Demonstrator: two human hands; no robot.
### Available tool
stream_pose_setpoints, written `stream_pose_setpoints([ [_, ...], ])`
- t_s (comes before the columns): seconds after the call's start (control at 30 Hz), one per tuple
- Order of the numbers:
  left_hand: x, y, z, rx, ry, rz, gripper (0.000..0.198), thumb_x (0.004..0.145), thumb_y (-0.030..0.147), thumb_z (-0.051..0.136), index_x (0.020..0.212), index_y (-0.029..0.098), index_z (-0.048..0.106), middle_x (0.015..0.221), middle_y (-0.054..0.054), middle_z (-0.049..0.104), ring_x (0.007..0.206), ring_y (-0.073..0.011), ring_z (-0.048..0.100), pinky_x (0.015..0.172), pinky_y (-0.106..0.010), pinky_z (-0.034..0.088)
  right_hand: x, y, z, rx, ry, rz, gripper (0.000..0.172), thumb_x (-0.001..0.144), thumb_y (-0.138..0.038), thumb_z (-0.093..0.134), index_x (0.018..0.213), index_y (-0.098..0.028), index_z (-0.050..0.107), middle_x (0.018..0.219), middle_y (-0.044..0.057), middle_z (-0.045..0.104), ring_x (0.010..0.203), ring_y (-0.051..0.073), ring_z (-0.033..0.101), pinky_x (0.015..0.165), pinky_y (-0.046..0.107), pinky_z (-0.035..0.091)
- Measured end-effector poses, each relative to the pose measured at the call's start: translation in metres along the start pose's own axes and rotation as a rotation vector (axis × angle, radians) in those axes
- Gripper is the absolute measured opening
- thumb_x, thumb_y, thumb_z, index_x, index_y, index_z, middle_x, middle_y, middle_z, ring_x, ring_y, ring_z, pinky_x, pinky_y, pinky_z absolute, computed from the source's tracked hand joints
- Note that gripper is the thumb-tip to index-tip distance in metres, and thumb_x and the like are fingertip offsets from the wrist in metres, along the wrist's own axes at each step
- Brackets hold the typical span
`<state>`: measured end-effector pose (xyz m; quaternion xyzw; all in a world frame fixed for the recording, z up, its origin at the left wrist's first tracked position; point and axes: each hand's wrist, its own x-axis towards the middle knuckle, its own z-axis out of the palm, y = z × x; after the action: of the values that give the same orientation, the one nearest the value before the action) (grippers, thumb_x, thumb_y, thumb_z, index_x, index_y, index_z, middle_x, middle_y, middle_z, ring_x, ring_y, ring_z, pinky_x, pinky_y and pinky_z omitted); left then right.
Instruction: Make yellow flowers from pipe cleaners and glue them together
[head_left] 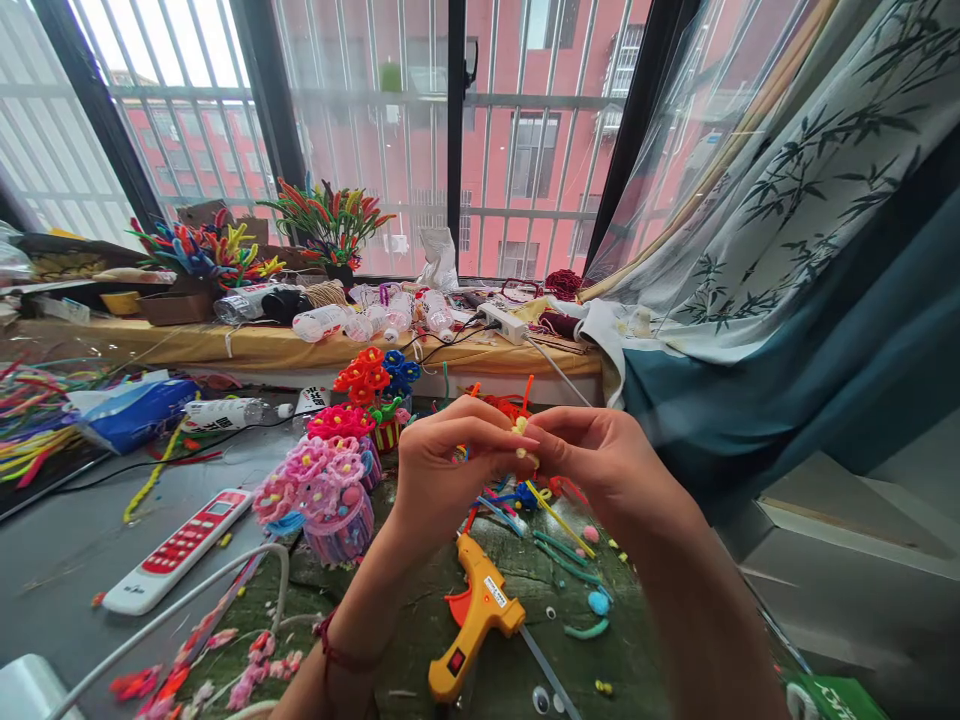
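Far to the left of the glue gun, a heap of bright pipe cleaners lies beside a blue packet. Nearer, but still left of the gun, is 1 white remote control with red keys; beyond it, 1 bottle lies on its side. A striped pot of pink fuzzy flowers stands left of the gun and a little beyond it.

Above and beyond the gun, the left hand has its thumb and finger closed on a small yellow piece, partly hidden by the fingers. The gun itself lies flat, its nozzle pointing away from the person. The right hand, up and to the right of the gun, pinches the same piece from the other side. To the right of the gun on the tabletop are 1 pink pom-pom and 1 blue pom-pom. Farthest right of it hangs a curtain with a leaf pattern.
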<state>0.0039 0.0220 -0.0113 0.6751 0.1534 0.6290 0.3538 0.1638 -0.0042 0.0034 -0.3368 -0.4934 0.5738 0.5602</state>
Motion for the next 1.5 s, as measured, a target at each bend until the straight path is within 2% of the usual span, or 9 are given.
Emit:
stream_pose_setpoints([
  [0.27,0.000,0.005,0.000,-0.025,-0.078,-0.023,0.003,0.079,0.026,0.082,0.081,0.027,0.084,0.077,-0.004,0.066,0.072,-0.0162,0.060,0.061,-0.028,0.050,-0.006,-0.008,0.005,-0.018,0.030,-0.026,0.026,0.056,-0.040,0.095,0.066,-0.020,0.081,0.056,0.002,0.072,0.050,0.010,0.062,0.051,0.022,0.049],
  [0.47,0.000,0.011,0.003,0.072,-0.026,-0.045,0.008,0.072,0.029,0.088,0.073,0.025,0.081,0.072,-0.003,0.067,0.072,-0.0169,0.058,0.065,-0.031,0.046,-0.005,-0.003,0.005,-0.044,0.105,-0.079,0.026,0.053,-0.039,0.096,0.066,-0.023,0.081,0.060,0.002,0.074,0.051,0.011,0.061,0.051,0.022,0.050],
  [0.73,0.001,0.015,0.004,0.254,0.041,-0.006,0.012,0.073,0.017,0.083,0.066,0.021,0.075,0.068,-0.001,0.067,0.070,-0.0162,0.058,0.066,-0.033,0.043,-0.007,-0.009,0.005,-0.102,0.122,-0.092,0.021,0.059,-0.039,0.093,0.068,-0.023,0.082,0.064,0.004,0.077,0.057,0.014,0.068,0.058,0.026,0.056],
  [0.93,0.000,0.019,0.005,0.264,0.092,-0.068,0.010,0.074,0.017,0.082,0.067,0.018,0.074,0.071,-0.001,0.066,0.071,-0.0144,0.059,0.065,-0.028,0.046,-0.007,-0.007,0.003,-0.137,0.124,-0.140,0.018,0.061,-0.035,0.093,0.071,-0.025,0.083,0.069,0.005,0.079,0.061,0.018,0.071,0.061,0.030,0.059],
  [1.17,0.001,0.026,0.008,0.151,0.125,-0.276,0.013,0.069,0.014,0.085,0.071,0.017,0.073,0.068,0.002,0.072,0.061,-0.0097,0.063,0.058,-0.019,0.051,-0.008,-0.009,0.004,-0.136,0.159,-0.177,0.014,0.064,-0.034,0.092,0.072,-0.027,0.083,0.072,0.003,0.081,0.065,0.019,0.075,0.065,0.030,0.062],
  [1.37,0.001,0.024,0.006,0.125,0.097,-0.263,0.008,0.073,0.016,0.082,0.074,0.017,0.074,0.067,0.002,0.072,0.060,-0.0094,0.064,0.058,-0.018,0.053,-0.008,-0.007,0.004,-0.114,0.129,-0.173,0.020,0.061,-0.030,0.094,0.077,-0.026,0.083,0.076,0.004,0.081,0.071,0.022,0.077,0.070,0.035,0.064],
  [1.5,0.002,0.024,0.004,0.119,0.068,-0.231,0.007,0.074,0.015,0.079,0.073,0.017,0.072,0.067,0.001,0.071,0.062,-0.0102,0.063,0.061,-0.019,0.053,-0.006,-0.003,0.005,-0.109,0.135,-0.168,0.017,0.063,-0.028,0.092,0.077,-0.025,0.082,0.078,0.004,0.081,0.071,0.021,0.076,0.070,0.034,0.062],
])
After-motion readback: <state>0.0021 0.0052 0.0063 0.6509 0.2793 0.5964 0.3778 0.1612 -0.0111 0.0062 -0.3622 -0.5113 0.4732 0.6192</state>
